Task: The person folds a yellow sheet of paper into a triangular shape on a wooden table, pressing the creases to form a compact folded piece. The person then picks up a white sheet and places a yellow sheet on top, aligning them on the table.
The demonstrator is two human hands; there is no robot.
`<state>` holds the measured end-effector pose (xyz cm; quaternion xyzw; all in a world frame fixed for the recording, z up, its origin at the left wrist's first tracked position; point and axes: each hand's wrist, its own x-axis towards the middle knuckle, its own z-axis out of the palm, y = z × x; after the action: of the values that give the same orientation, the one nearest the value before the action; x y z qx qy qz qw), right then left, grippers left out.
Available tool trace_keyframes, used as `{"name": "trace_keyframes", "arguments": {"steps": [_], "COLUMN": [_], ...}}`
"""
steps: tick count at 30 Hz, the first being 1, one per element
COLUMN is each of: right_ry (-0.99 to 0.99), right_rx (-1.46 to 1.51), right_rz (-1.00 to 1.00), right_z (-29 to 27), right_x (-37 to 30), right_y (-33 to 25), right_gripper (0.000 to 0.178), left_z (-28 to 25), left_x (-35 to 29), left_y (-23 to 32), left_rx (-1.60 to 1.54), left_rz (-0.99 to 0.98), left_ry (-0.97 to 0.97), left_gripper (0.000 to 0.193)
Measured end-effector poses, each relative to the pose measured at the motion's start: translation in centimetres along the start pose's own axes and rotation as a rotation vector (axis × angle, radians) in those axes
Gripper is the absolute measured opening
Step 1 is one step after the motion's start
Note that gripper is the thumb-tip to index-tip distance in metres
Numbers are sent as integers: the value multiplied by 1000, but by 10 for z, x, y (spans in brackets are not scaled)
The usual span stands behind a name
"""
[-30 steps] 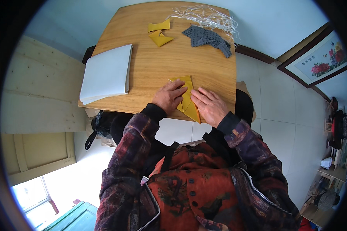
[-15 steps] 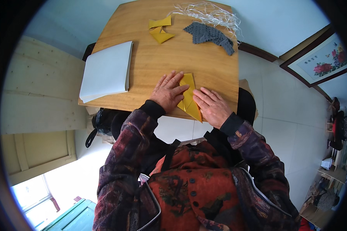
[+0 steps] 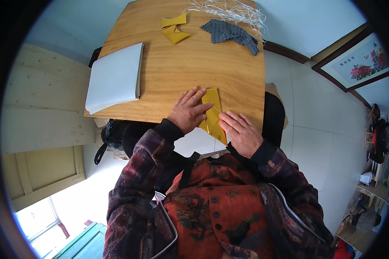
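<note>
A folded piece of golden-yellow paper [image 3: 213,121] lies at the near edge of the wooden table [image 3: 173,73], its pointed lower end jutting past the edge. My left hand [image 3: 186,110] rests on its left side, fingers stretched out and the thumb across the paper. Along the right side lies my right hand [image 3: 243,134], fingers extended over the paper's edge; its thumb is hidden. Crease lines run across the paper between the hands. Farther back on the table are a bow-shaped folded yellow paper [image 3: 174,20] and another folded yellow piece [image 3: 176,36].
A stack of white sheets [image 3: 116,77] sits at the table's left. Toward the back right lie a grey textured cloth [image 3: 230,34] and a tangle of white strings [image 3: 233,12]. A black bag [image 3: 113,134] is beside the table's near left corner. A framed flower picture [image 3: 354,60] stands at the right.
The yellow paper has slid toward me, its tip farther over the table edge. Both hands have come nearer with it, the right more than the left. The whole view has shifted slightly.
</note>
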<state>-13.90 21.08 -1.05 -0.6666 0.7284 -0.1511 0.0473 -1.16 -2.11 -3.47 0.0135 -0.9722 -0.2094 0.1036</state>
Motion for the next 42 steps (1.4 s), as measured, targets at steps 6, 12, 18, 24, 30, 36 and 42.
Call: {"name": "trace_keyframes", "arguments": {"steps": [6, 12, 18, 24, 30, 36, 42], "right_ry": [145, 261, 292, 340, 350, 351, 273], "right_rx": [-39, -72, -42, 10, 57, 174, 489], "right_rz": [-44, -58, -46, -42, -54, -16, 122], "right_z": [10, 18, 14, 9, 6, 9, 2], "right_x": [2, 8, 11, 15, 14, 14, 18], "right_y": [-1, -1, -2, -5, -6, -4, -2], "right_gripper": [42, 35, 28, 21, 19, 18, 17], "left_z": [2, 1, -8, -15, -18, -21, -25], "left_x": [2, 3, 3, 4, 6, 6, 7], "left_y": [4, 13, 11, 13, 15, 16, 16], "left_rx": [-34, 0, 1, -45, -65, -60, -30], "left_rz": [-101, -166, -147, -151, -181, -171, -143], "left_ry": [25, 17, -45, -77, -109, -105, -128], "left_gripper": [41, 45, 50, 53, 55, 57, 58]}}
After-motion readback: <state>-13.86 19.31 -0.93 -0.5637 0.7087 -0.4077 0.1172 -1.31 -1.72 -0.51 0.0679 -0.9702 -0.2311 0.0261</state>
